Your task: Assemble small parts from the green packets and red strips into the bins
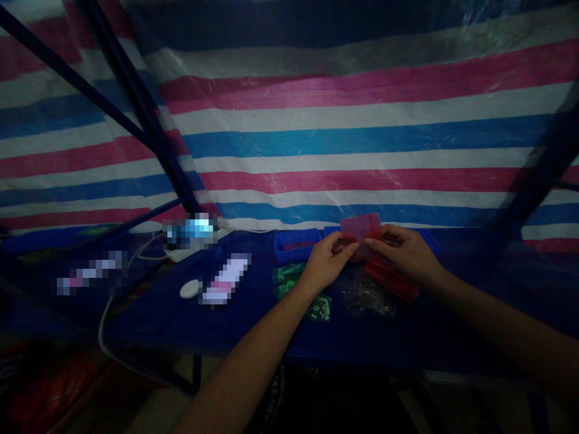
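Two hands point(328, 259) point(407, 252) pinch one red pouch point(360, 228).

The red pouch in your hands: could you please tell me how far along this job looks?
Done: hard to judge; the blue tray behind holds something reddish, too dim to identify. In hand: the left hand and right hand pinch one pouch between them. Left, it seems: a red stack by the right hand, with green packets and clear bags lying loose.

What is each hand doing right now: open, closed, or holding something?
Left hand: closed, fingertips pinching the red pouch.
Right hand: closed, pinching the same red pouch from the other side.
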The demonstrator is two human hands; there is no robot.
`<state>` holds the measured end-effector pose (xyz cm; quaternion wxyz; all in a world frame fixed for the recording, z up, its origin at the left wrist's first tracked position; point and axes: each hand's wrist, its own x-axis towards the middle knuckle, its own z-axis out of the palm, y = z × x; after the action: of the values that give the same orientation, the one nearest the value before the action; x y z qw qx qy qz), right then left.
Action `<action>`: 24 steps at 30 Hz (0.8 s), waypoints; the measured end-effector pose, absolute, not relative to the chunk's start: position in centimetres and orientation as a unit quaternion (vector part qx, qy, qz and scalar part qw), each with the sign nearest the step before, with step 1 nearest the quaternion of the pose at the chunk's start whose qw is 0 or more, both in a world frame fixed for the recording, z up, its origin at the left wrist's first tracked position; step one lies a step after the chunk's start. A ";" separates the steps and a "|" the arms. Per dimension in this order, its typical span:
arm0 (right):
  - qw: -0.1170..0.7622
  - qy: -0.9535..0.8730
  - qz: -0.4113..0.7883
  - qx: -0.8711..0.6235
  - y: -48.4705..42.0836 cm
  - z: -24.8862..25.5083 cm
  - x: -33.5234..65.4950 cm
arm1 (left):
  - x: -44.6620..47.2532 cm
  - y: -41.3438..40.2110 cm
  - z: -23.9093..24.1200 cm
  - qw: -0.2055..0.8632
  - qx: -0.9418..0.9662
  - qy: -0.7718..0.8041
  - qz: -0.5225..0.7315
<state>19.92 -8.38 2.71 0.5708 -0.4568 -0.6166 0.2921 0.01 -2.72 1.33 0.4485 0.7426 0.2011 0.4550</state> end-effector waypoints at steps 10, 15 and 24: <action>0.597 -0.601 0.276 -0.454 -8.5 2.7 19.9 | -0.1 -2.6 1.2 0.453 0.747 0.202 0.442; 0.603 -0.587 0.269 -0.468 -8.4 2.9 20.2 | -0.2 -2.7 1.6 0.452 0.738 0.205 0.458; 0.539 -0.630 0.304 -0.470 -8.4 2.7 20.1 | -0.2 -2.1 1.9 0.485 0.646 0.198 0.555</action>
<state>20.06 -8.40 2.68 0.5388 -0.4702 -0.6296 0.3035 -0.21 -2.10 1.94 0.4849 0.6463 0.1983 0.5549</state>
